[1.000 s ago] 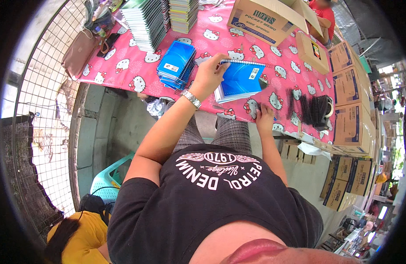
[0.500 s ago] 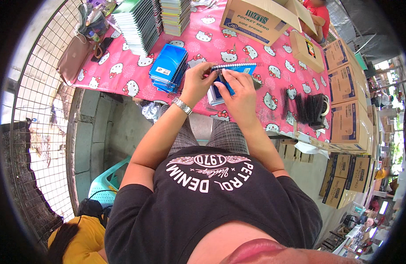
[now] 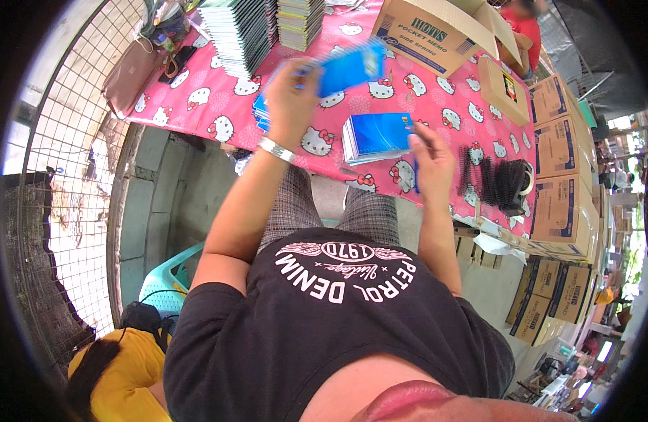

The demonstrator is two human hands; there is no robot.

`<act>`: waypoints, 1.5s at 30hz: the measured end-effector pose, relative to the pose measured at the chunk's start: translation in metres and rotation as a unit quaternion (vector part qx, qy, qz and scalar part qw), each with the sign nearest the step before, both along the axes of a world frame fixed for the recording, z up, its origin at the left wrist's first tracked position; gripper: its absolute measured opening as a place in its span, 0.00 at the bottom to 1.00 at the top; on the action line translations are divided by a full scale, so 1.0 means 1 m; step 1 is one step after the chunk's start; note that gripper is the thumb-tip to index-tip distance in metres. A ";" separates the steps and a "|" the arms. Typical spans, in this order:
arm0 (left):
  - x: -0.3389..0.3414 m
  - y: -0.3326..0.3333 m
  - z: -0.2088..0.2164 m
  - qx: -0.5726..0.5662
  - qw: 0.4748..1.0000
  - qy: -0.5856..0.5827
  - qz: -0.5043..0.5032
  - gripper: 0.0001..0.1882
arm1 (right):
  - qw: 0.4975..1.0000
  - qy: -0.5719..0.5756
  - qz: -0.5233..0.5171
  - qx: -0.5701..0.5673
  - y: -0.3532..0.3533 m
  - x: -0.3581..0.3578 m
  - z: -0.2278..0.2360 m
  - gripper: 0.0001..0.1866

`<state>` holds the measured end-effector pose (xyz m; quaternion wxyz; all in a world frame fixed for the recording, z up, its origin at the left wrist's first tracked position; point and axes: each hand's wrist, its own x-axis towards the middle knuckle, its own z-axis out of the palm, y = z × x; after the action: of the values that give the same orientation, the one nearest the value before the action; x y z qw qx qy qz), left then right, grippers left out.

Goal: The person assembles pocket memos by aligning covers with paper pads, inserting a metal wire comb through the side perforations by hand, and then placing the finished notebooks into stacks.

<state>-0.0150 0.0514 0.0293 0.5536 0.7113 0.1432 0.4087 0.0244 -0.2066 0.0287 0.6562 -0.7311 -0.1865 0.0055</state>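
My left hand [image 3: 294, 98] is closed on a blue-covered notebook [image 3: 355, 67], smeared by motion, held above the table. Partly hidden behind that hand is a stack of blue notebooks [image 3: 260, 114]. In front of me lies a small pile of blue-covered pads [image 3: 380, 135], their white page edges showing on the left. Just right of this pile is my right hand [image 3: 434, 158], its fingers curled around a slim dark-blue thing [image 3: 416, 174] whose kind I cannot make out.
Black spiral coils [image 3: 487, 179] lie on the right beside a tape dispenser [image 3: 515, 188]. Tall stacks of spiral notebooks [image 3: 238, 39] and an open carton [image 3: 426, 35] stand at the back. A brown bag [image 3: 133, 76] lies far left; cartons [image 3: 557, 204] are piled right. Another person [image 3: 524, 35] sits behind.
My left hand has lifted the blue notebook off the pile and carried it up and left, towards the blue stack. My right hand has parted from it and moved right.
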 end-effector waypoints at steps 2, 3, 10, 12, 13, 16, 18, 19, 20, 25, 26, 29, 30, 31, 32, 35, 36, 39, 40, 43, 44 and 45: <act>-0.011 0.033 0.008 -0.122 0.988 0.079 0.044 0.14 | 0.988 -0.035 -0.132 -0.076 -0.049 0.031 -0.056 0.15; -0.017 0.052 -0.004 -0.074 0.981 0.149 0.098 0.15 | 0.978 -0.019 -0.139 -0.153 -0.064 0.038 -0.085 0.15; -0.038 0.078 -0.056 0.303 0.893 0.296 0.154 0.12 | 0.870 -0.184 -0.187 -0.418 -0.113 0.061 -0.169 0.15; -0.036 0.079 -0.048 0.272 0.896 0.325 0.134 0.11 | 0.841 -0.162 -0.283 -0.431 -0.145 0.091 -0.165 0.16; -0.033 0.080 -0.044 0.257 0.896 0.339 0.123 0.10 | 0.804 -0.160 -0.323 -0.473 -0.156 0.097 -0.166 0.16; -0.015 0.064 -0.036 0.382 0.886 0.209 0.160 0.08 | 0.728 -0.149 -0.356 -0.567 -0.180 0.109 -0.171 0.14; 0.003 0.009 -0.019 0.369 0.924 0.092 0.031 0.08 | 0.738 -0.133 -0.276 -0.601 -0.197 0.118 -0.169 0.12; 0.006 -0.016 -0.017 0.370 0.926 0.039 -0.067 0.10 | 0.739 -0.136 -0.265 -0.604 -0.195 0.120 -0.166 0.08; 0.011 -0.045 -0.016 0.405 0.906 0.028 -0.122 0.11 | 0.741 -0.124 -0.273 -0.601 -0.199 0.124 -0.165 0.08; 0.020 -0.114 -0.025 0.548 0.772 0.173 -0.273 0.14 | 0.798 -0.117 -0.279 -0.521 -0.219 0.144 -0.136 0.11; 0.021 -0.114 -0.020 0.553 0.755 0.205 -0.287 0.14 | 0.818 -0.108 -0.288 -0.486 -0.216 0.143 -0.128 0.12; 0.023 -0.100 -0.002 0.506 0.747 0.254 -0.348 0.14 | 0.929 -0.045 -0.215 -0.297 -0.188 0.127 -0.098 0.17; 0.021 -0.091 0.007 0.480 0.751 0.265 -0.368 0.13 | 0.957 -0.012 -0.157 -0.243 -0.164 0.114 -0.084 0.18; 0.019 -0.083 0.020 0.456 0.757 0.277 -0.377 0.13 | 0.976 0.028 -0.104 -0.189 -0.141 0.099 -0.068 0.19; 0.020 -0.080 0.031 0.456 0.769 0.270 -0.356 0.13 | 0.986 0.062 -0.034 -0.148 -0.116 0.080 -0.052 0.19; 0.026 -0.079 0.036 0.508 0.797 0.196 -0.261 0.12 | 0.978 -0.170 0.018 -0.117 -0.063 0.053 -0.016 0.17; 0.028 -0.081 0.026 0.515 0.807 0.177 -0.228 0.11 | 0.976 -0.176 0.022 -0.128 -0.054 0.051 -0.012 0.16; 0.033 -0.086 0.009 0.522 0.830 0.122 -0.154 0.08 | 0.973 -0.174 0.014 -0.152 -0.038 0.052 -0.010 0.12; 0.027 -0.089 0.007 0.513 0.839 0.108 -0.147 0.08 | 0.979 -0.161 0.025 -0.126 -0.038 0.051 -0.011 0.12; 0.022 -0.092 0.004 0.501 0.851 0.078 -0.136 0.08 | 0.987 -0.137 0.047 -0.070 -0.036 0.048 -0.012 0.11; 0.021 -0.093 0.003 0.499 0.854 0.071 -0.133 0.09 | 0.987 -0.140 0.047 -0.065 -0.035 0.046 -0.011 0.11; 0.020 -0.094 0.001 0.501 0.854 0.066 -0.125 0.09 | 0.987 -0.143 0.045 -0.061 -0.034 0.044 -0.010 0.11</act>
<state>0.0050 -0.0425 0.0307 0.1579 0.9295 -0.1349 0.3048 0.0687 -0.2407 0.0191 0.5761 -0.7537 -0.3110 -0.0582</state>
